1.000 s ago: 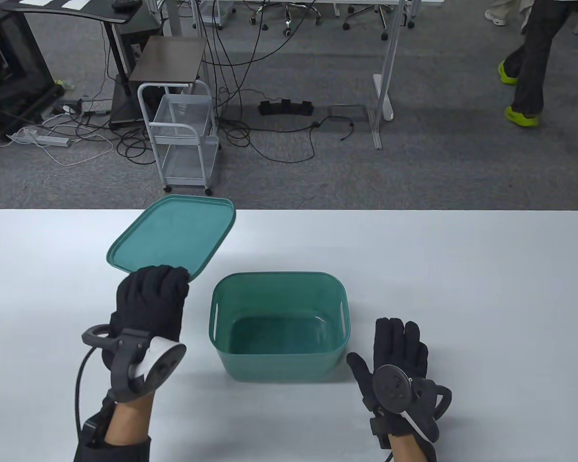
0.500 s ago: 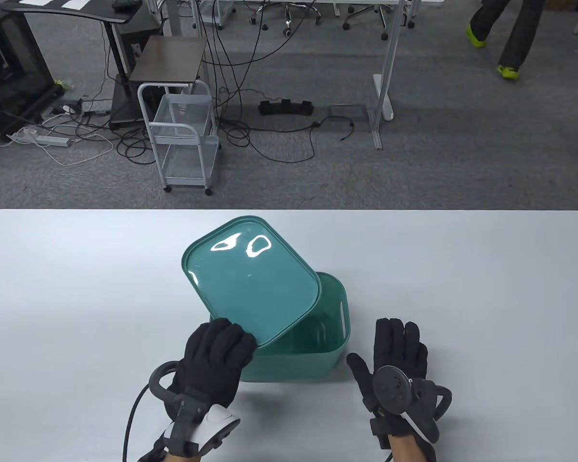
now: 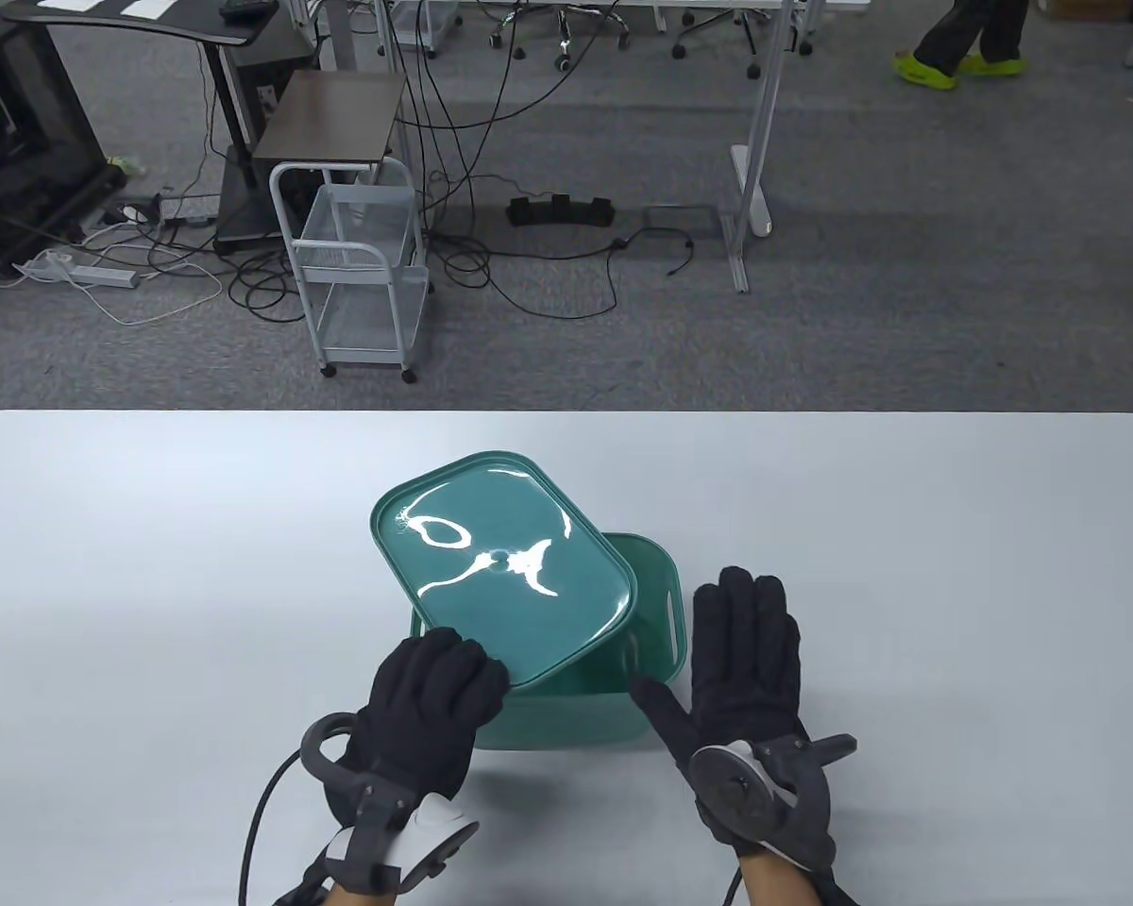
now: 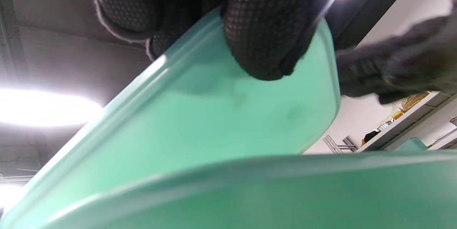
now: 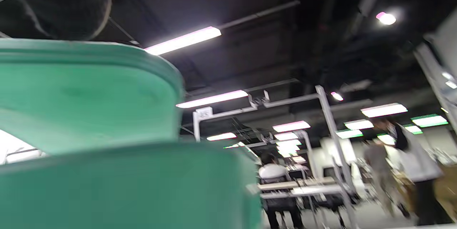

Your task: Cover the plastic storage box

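now that the lid point(image 3: 504, 564), pinched by the left hand point(image 3: 425, 713), has lowered skewed over the storage box point(image 3: 663, 604), the right hand point(image 3: 741, 661) has risen open-fingered beside it, so seating looks near.

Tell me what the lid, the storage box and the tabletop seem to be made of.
Lid: glossy teal plastic, mirroring ceiling lights. Storage box: matching teal plastic, slightly translucent walls, moulded handle slots. Table: smooth matte pale grey surface, probably laminate; cannot confirm.
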